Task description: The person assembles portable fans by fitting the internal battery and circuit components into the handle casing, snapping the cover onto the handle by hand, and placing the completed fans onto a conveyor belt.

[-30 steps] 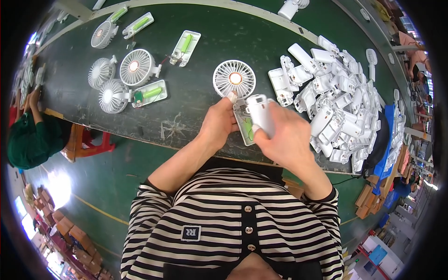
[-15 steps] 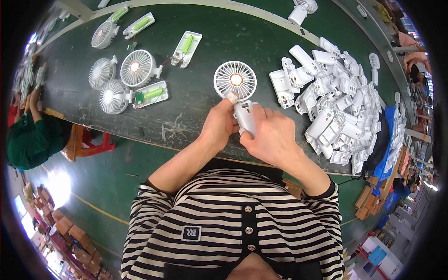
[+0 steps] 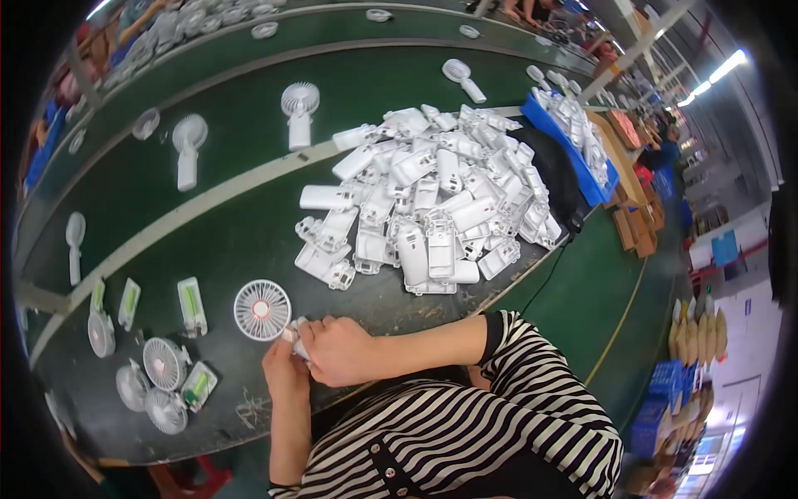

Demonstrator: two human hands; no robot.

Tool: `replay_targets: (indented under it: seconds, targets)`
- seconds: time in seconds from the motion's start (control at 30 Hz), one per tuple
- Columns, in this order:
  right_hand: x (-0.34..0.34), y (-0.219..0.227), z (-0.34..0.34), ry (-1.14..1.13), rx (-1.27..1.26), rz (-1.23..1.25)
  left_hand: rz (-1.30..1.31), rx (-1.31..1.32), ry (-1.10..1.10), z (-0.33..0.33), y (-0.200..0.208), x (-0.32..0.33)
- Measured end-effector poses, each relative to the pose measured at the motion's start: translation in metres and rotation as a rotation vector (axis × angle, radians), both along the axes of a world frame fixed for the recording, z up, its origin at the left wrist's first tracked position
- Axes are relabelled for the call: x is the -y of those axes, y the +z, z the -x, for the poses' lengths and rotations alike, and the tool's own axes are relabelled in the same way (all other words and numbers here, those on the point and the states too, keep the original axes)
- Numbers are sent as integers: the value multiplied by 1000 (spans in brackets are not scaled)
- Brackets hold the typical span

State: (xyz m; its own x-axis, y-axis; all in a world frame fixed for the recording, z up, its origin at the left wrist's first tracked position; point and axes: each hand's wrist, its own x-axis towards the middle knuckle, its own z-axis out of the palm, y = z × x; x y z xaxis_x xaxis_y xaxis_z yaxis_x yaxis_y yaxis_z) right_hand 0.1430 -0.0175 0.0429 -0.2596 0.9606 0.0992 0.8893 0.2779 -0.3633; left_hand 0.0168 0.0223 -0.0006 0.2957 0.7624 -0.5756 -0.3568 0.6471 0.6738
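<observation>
Both hands are together at the near edge of the dark table, closed on a white handheld fan. Its round head with a lit-looking centre (image 3: 263,310) lies just beyond the fingers, grille up. My left hand (image 3: 287,370) grips the fan near the neck. My right hand (image 3: 339,349) wraps over the white handle (image 3: 300,341), most of which is hidden under the fingers. To the left lie open fan units, among them a fan head (image 3: 165,363) and a half-shell with a green battery (image 3: 192,308).
A big heap of white handle shells (image 3: 449,170) covers the table at the right. Beyond a pale divider strip (image 3: 216,193), finished-looking fans (image 3: 299,112) lie on a green belt. A blue bin (image 3: 594,183) with white parts stands past the heap. Boxes (image 3: 636,229) are on the floor.
The view has swung to the right, so the table's contents appear shifted left and more of the belt shows. Both hands still hold the fan at the handle.
</observation>
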Motion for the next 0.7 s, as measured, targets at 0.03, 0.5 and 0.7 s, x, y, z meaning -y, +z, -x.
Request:
replay_targets:
  seconds: [0.03, 0.5, 0.7]
  targets:
    - [1, -1, 2, -20, -9, 0, 5, -16, -4, 1, 0, 0]
    - [1, -1, 2, -39, -3, 39, -32, 13, 10, 1, -6, 0]
    - [4, -7, -8, -7, -113, 16, -1, 62, 25, 6, -17, -4]
